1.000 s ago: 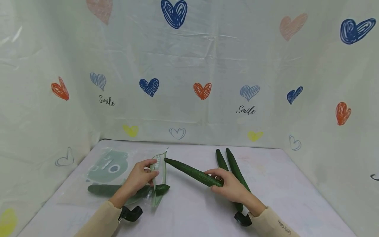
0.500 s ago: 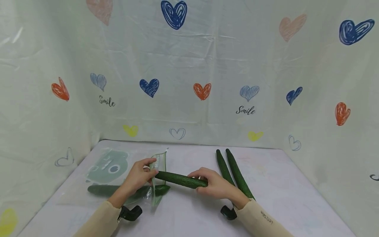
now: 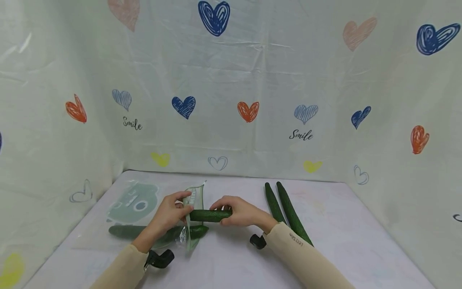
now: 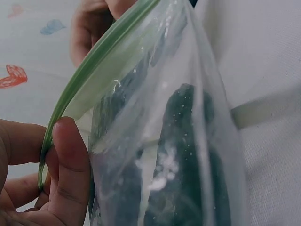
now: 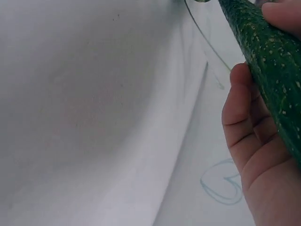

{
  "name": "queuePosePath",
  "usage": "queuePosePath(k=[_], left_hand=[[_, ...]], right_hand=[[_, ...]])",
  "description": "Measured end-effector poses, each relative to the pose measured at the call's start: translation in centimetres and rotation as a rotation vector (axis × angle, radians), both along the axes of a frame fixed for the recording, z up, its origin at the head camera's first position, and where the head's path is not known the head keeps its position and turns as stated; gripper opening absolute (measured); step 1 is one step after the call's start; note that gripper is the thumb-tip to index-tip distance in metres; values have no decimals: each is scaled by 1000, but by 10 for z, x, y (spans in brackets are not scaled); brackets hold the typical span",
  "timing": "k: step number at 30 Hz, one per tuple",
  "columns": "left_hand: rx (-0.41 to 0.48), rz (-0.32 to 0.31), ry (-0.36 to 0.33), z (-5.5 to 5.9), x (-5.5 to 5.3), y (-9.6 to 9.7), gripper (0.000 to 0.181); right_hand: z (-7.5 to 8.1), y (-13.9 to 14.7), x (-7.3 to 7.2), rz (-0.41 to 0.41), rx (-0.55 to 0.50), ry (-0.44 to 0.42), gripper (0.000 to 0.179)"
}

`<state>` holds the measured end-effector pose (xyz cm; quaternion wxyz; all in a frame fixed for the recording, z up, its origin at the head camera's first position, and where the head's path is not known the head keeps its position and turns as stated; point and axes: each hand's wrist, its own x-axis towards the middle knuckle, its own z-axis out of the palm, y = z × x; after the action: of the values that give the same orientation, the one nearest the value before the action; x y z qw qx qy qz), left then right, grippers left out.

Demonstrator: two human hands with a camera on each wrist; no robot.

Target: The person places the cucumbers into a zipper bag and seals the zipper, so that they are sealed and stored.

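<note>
My left hand [image 3: 169, 212] pinches the green zip rim [image 4: 99, 52] of a clear zip bag [image 3: 135, 202] between thumb and fingers, and the bag's mouth faces right. In my right hand [image 3: 245, 212] is a dark green cucumber [image 3: 207, 216], gripped near its right end. Its left end passes into the bag's mouth by the left thumb; the left wrist view shows dark green behind the film there. Another cucumber [image 3: 126, 231] lies inside the bag, its tip [image 3: 199, 231] poking out past the rim. Bumpy cucumber skin [image 5: 277, 66] fills the right wrist view's upper right.
Two more cucumbers, one [image 3: 273, 200] beside the other [image 3: 291, 210], lie on the white table [image 3: 231, 261] at the right, partly behind the right forearm. A heart-printed sheet [image 3: 223, 132] hangs behind the table. Each wrist wears a black camera mount [image 3: 161, 259].
My right hand has moved left with the cucumber, which has levelled out from its slant. Its left end has gone into the bag's mouth. The left hand stays at the rim.
</note>
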<state>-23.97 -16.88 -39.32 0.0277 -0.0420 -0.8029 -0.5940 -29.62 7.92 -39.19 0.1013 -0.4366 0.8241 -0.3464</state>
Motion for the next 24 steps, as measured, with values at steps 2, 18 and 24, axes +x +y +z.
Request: queuePosePath(k=[2, 18, 24], left_hand=[[-3, 7, -8, -1, -1, 0, 52], [-32, 22, 19, -1, -1, 3, 49], [-21, 27, 19, -3, -1, 4, 49]], right_hand=[[-3, -7, -5, 24, -3, -12, 48], [-25, -29, -26, 84, 68, -107, 48], [-28, -29, -30, 84, 116, -91, 48]])
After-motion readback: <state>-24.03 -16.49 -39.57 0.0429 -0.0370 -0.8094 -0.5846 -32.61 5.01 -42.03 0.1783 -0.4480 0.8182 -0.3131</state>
